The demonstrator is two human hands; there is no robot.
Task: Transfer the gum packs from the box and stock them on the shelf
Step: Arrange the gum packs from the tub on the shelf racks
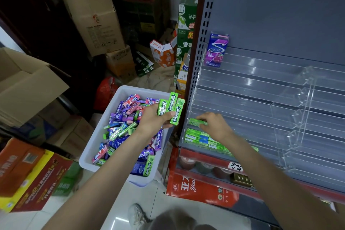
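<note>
dim left | glare on floor tiles (119, 219) | edges warped, soft

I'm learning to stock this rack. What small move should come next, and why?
Probably let the right hand release the green pack it is setting in the clear tier, then take another from the left hand, which grips several Doublemint packs above the white bin.
</note>
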